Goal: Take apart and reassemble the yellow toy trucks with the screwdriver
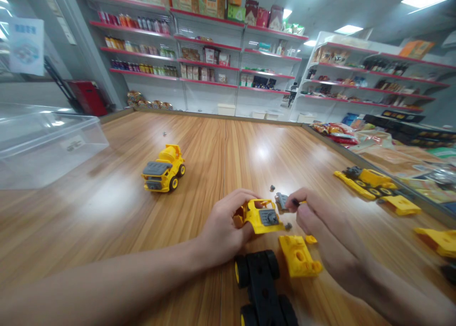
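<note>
My left hand (228, 221) is wrapped round a yellow toy truck cab (254, 217) with a grey grille piece (269, 217) on its front. To the right, my right hand (317, 221) is closed in a pinch; a small dark bit (295, 202) shows between the fingers, too little to name. A grey ribbed plastic part (281, 201) is right at these fingertips; whether they grip it is unclear. Below the hands are a black wheeled chassis (261, 283) and a yellow plastic body part (299, 257). Small grey pieces (272, 188) (288, 226) lie close to the cab.
A yellow toy mixer truck (164, 168) stands left of my hands. A clear plastic bin (53, 150) is at the left edge. More yellow truck parts (377, 183) (438, 240) lie to the right, before packaged goods (392, 150). Stocked shelves (210, 43) rise behind the table.
</note>
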A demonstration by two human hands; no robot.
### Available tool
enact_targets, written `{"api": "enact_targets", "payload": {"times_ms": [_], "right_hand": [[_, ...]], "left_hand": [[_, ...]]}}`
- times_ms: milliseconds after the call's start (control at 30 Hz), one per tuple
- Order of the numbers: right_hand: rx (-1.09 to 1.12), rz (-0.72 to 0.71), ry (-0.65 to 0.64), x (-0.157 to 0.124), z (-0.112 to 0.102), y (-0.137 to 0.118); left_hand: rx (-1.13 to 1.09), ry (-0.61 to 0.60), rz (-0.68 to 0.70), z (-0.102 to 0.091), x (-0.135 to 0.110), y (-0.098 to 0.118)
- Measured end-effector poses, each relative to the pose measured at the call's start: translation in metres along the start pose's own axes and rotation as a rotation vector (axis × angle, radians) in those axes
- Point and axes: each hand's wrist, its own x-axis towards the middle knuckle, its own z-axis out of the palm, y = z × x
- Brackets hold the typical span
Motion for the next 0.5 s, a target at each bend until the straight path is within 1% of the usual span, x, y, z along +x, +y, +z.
{"api": "enact_targets", "payload": {"times_ms": [133, 200, 300, 367, 500], "right_hand": [[-0.074, -0.188, 0.141, 0.0004, -0.0013, -0.006], [-0.087, -0.26, 0.176, 0.0, -0.0016, -0.0078], [-0.098, -0.35, 0.179, -0.0015, -0.0024, -0.0087], [-0.093, -0.384, 0.163, -0.002, -0.0026, -0.008], [-0.062, -0.355, 0.089, -0.0019, -0.0013, -0.0043]], "left_hand": [[-0.018, 0.027, -0.038, -0.0002, 0.0008, -0.0016], [-0.01, 0.033, -0.033, -0.0005, 0.0011, -0.0013], [0.019, 0.05, -0.027, -0.001, 0.0011, -0.0005], [0.043, 0.058, -0.016, -0.0011, 0.0008, -0.0001], [0.071, 0.055, 0.053, -0.001, 0.0009, 0.0005]]}}
